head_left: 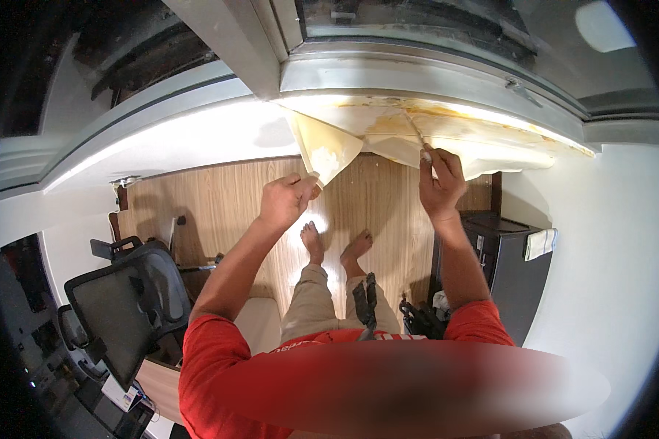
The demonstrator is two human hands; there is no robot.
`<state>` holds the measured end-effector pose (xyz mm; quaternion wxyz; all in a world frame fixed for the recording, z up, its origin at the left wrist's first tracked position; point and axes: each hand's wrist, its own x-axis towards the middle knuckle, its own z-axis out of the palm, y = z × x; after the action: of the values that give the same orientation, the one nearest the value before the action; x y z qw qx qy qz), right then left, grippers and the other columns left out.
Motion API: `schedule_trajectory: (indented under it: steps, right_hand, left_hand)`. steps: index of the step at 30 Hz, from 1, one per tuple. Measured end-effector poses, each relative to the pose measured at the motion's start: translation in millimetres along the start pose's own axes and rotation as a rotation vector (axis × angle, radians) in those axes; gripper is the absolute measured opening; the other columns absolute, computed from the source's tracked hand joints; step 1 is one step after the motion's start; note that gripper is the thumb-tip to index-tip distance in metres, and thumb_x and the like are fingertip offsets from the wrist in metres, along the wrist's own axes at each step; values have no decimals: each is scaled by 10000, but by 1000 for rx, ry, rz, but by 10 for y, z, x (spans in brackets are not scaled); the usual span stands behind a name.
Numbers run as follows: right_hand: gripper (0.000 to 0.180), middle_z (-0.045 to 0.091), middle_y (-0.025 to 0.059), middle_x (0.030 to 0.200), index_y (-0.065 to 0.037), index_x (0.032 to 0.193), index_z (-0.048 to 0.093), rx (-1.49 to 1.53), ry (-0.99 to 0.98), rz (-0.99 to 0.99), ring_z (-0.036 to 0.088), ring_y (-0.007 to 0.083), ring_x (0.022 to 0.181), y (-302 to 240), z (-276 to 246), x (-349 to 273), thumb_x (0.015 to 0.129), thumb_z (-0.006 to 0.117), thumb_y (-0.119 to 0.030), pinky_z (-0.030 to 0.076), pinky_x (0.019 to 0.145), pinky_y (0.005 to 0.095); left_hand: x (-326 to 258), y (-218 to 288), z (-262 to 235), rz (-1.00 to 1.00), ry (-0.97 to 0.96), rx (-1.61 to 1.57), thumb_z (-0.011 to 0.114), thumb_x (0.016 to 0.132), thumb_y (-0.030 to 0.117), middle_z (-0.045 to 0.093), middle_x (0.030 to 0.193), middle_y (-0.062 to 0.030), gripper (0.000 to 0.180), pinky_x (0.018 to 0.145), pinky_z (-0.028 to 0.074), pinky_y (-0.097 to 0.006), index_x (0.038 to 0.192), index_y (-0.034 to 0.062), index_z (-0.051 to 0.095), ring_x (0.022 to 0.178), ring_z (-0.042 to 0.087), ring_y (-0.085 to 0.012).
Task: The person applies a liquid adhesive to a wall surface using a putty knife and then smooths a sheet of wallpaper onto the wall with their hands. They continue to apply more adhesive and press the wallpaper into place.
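My left hand [288, 199] is closed on the lower corner of a loose cream wallpaper flap [325, 145], which hangs from the wall under the window ledge. The flap is pulled away from the wall, its pale backing partly showing. In my right hand [441, 181] is a slim, light-coloured hand tool [416, 130], its far end touching or close to the bare wall strip [388, 115]. Yellow-brown stains mark that strip. Just beyond the right hand, another loosened wallpaper sheet [483, 155] sags along the wall. The tool's exact kind cannot be made out.
A metal window frame [417, 75] runs above the wall. Below lies a wood-look floor [220, 190] with my bare feet on it. A mesh office chair [121, 307] stands left; a dark cabinet [516, 271] with a white cloth [541, 244] stands right.
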<state>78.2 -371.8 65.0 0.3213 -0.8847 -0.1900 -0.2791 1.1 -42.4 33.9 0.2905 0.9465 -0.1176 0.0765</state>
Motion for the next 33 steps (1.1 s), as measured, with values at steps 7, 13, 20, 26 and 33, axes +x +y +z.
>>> schedule_trajectory:
  steps: [7,13,20,26,33]
  right_hand:
    - [114,668,-8,890,-28,947,718,699,297,959,553,54,817,-297,533,-310,926,787,-116,459,728,238]
    - [207,678,4,980,-83,1082,682,1058,561,1194,603,96,790,-376,531,-293,935,779,-192,494,702,267]
    - [204,700,60,1027,39,1121,704,605,929,1151,647,137,893,803,343,-445,945,729,-61,561,742,323]
    - [275,753,133,955,99,1086,727,-82,942,1074,639,175,840,2185,-315,-278,886,751,-87,514,804,323]
    - [433,744,264,970,57,1080,759,-256,1065,1086,710,390,911,3260,-1070,-255,839,771,-303,537,855,429]
  left_hand:
    - [33,9,-26,-4,-32,64,724,893,125,610,694,-89,198,552,514,-405,1084,143,775,594,630,-288]
    - [58,-39,-94,-15,-126,39,691,874,139,677,772,-96,219,602,546,-415,1081,141,762,668,677,-299]
    - [113,-151,-32,54,-75,-56,711,890,149,718,859,-127,138,648,562,-426,993,95,784,737,700,-334]
    - [244,-18,-109,56,-166,-34,710,910,173,721,869,-129,146,675,567,-429,1005,91,785,752,702,-348]
    - [284,-10,-2,87,-141,27,757,895,183,669,745,-130,138,583,519,-405,1004,102,784,623,644,-321]
